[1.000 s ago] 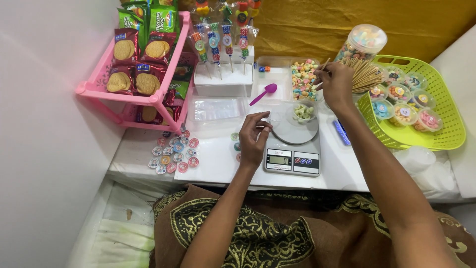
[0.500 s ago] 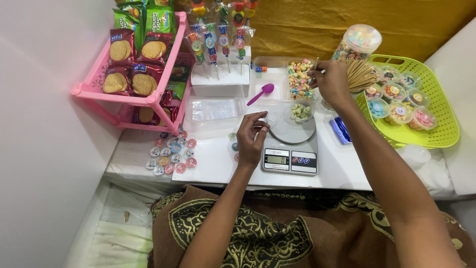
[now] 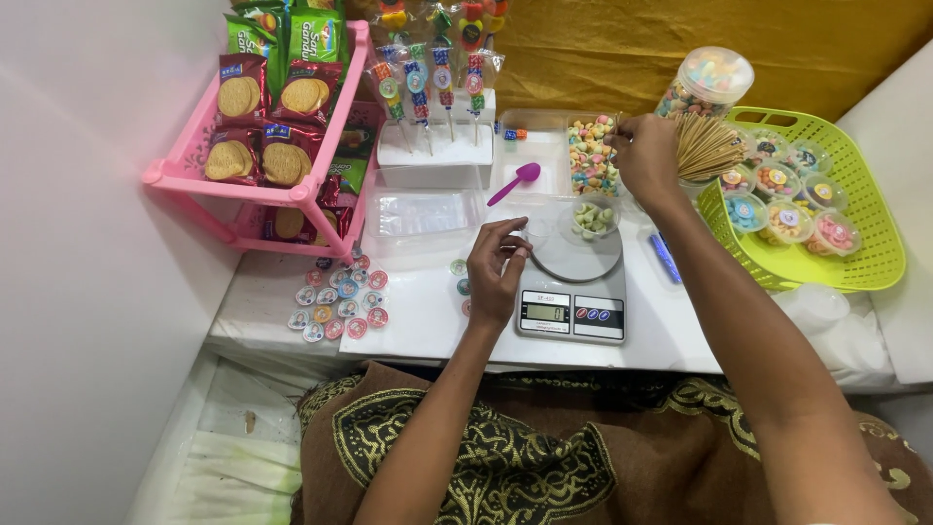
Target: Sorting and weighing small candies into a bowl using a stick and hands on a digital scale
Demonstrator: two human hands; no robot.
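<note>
Candy-skewering looks under way: right hand, upper centre-right, pinches a wooden skewer over the candy tray; left hand, fingers curled, hovers beside the scale, grip unclear.

one scale, one purple spoon

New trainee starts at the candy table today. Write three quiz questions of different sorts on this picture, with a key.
1. True or false: the small cup on the scale holds green and white sweets.
2. Which hand is at the tray of mixed sweets? A left hand B right hand
3. What colour is the spoon?

Key: 1 true. 2 B. 3 purple.
</note>
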